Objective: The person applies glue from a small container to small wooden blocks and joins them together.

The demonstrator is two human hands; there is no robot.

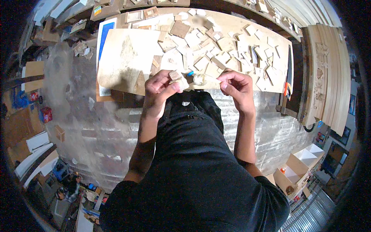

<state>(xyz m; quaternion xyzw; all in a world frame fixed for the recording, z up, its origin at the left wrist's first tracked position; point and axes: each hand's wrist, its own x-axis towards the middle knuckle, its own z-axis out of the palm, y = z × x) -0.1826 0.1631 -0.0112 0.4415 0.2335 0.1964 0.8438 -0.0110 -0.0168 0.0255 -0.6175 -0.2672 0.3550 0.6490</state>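
My left hand (163,86) holds a small wooden piece (175,76) with a pale piece under it, between thumb and fingers, over the bench's near edge. My right hand (237,86) is to the right, its thumb and forefinger pinched on a thin pale sliver or stick (216,81) that is too small to name surely. Between the hands stands a small round container (200,79) with whitish contents. A small blue object (190,73) lies just left of it. Many small wooden blocks and offcuts (220,61) are scattered on the wooden bench top (276,84) beyond.
A large thin wooden panel (127,58) lies at the left of the bench. At the right end are a black bar (289,62) and an orange-handled tool (287,89). Stacked long boards (330,75) stand further right. A person (68,192) is at the lower left.
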